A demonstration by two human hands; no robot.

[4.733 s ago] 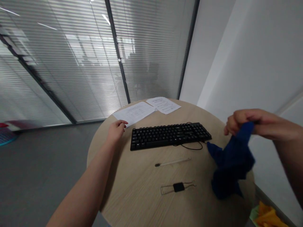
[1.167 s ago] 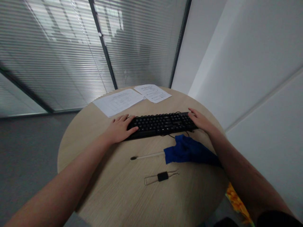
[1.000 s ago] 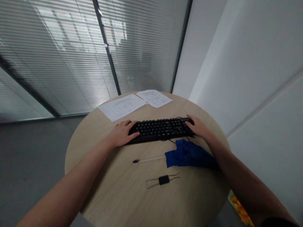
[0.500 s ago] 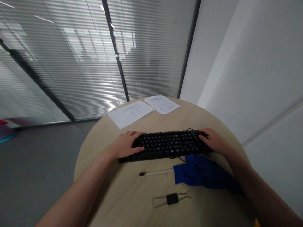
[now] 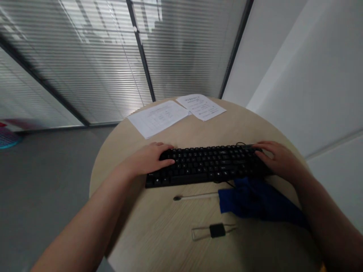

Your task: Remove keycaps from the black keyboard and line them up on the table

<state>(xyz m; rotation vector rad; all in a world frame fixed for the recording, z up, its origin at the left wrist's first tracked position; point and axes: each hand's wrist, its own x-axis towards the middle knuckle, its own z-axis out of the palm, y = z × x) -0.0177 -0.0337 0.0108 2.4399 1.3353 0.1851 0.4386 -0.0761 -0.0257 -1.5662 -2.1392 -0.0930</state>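
A black computer keyboard (image 5: 198, 166) lies across the round wooden table, between my two hands. My left hand (image 5: 153, 158) grips its left end, thumb over the keys and fingers around the far corner. At the other end, my right hand (image 5: 279, 158) grips the right side, thumb on top and fingers along the far edge. A crumpled blue cloth (image 5: 255, 202) touches the keyboard's near side, close to my right forearm. Partly under the cloth is a thin pale stick with a dark tip (image 5: 195, 195). Nearer to me lies a black binder clip (image 5: 217, 230) with wire handles.
Two printed paper sheets, one on the left (image 5: 159, 117) and one on the right (image 5: 202, 107), lie at the table's (image 5: 159, 234) far side. Beyond stands a glass partition with blinds (image 5: 181, 64). A white wall (image 5: 320, 83) rises on the right. A basket (image 5: 8, 138) sits on the floor at left.
The view has tilted down, so everything sits higher or further right. My left hand has shifted slightly toward the keyboard's far edge, showing more of its near left corner. The right hand keeps its hold.
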